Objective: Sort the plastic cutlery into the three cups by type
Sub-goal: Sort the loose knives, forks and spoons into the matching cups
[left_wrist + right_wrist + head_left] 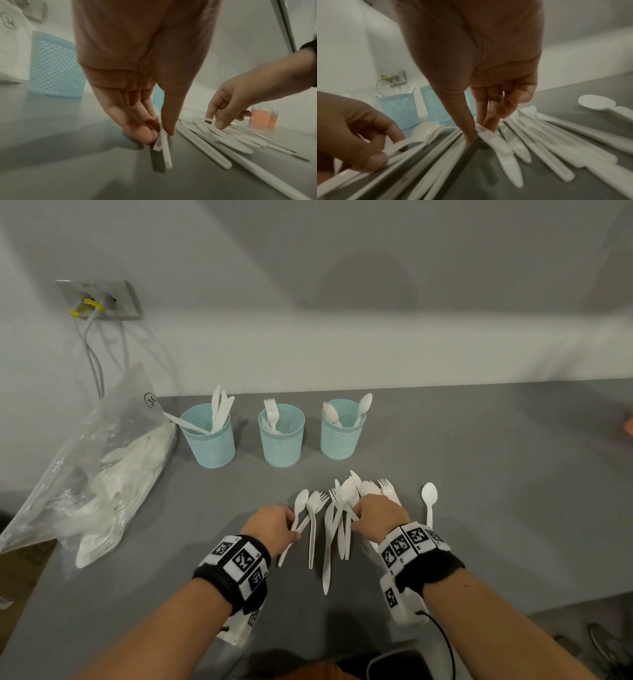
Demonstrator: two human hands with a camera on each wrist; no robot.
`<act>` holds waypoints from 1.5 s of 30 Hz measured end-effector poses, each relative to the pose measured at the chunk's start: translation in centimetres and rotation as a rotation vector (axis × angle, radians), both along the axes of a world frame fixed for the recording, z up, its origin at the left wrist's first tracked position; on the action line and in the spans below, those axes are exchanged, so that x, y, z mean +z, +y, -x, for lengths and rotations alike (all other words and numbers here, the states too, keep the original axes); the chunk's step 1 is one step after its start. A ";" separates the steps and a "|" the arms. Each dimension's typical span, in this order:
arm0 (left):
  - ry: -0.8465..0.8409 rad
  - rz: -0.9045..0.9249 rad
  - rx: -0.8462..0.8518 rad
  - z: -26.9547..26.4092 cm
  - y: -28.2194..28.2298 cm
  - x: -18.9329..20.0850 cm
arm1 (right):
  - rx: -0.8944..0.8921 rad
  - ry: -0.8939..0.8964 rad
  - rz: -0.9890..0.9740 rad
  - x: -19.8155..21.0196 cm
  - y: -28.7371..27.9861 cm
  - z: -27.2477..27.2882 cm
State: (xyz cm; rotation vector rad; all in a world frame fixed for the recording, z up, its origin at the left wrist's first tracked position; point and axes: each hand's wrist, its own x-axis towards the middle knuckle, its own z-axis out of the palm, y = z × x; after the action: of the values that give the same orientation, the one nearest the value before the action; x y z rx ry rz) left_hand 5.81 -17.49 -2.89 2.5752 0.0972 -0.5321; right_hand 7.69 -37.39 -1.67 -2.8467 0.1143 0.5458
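Three teal mesh cups stand in a row: the left cup [208, 436] holds knives, the middle cup [281, 436] forks, the right cup [342, 429] spoons. In front of them lies a pile of white plastic cutlery [337, 529]. My left hand [293, 525] [162, 133] pinches the handle of a spoon [301, 501] at the pile's left edge, where a second handle crosses it. My right hand [356, 513] [479, 129] pinches what looks like a knife [505, 152] in the middle of the pile. A lone spoon [429, 501] lies to the right.
A clear plastic bag [102, 474] with more white cutlery leans at the left by the wall. A wall socket with cables [99, 299] is above it. An orange object [628, 426] sits at the far right edge. The grey table's left edge [30, 594] drops off beside the bag.
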 end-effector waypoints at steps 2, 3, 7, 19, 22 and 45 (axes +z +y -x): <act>0.007 0.069 0.015 0.1 -0.2 -0.1 | 0.029 0.038 -0.056 -0.2 0.7 0.5; 0.007 0.109 0.018 0.2 -0.3 -0.1 | 0.048 0.049 -0.081 -0.3 1.0 0.8; -0.006 0.136 -0.038 0.2 -0.6 -0.2 | 0.094 0.075 -0.213 -0.5 2.7 1.5; -0.057 -0.306 -0.029 0.4 -4.2 -0.4 | -0.075 -0.008 -0.239 -0.1 3.1 -2.0; -0.062 -0.332 -0.105 -0.5 -3.5 -0.4 | -0.036 0.019 -0.239 -0.2 3.2 -2.8; -0.062 -0.189 -0.277 -2.6 -0.8 -0.1 | 0.055 -0.074 -0.358 -0.6 4.1 -4.5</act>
State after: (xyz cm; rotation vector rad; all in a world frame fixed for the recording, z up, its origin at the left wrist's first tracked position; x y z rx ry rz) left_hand 8.39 -18.31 -3.04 2.8059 -0.2455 -0.5657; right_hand 12.20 -33.26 -2.27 -2.5215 -0.0691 0.4220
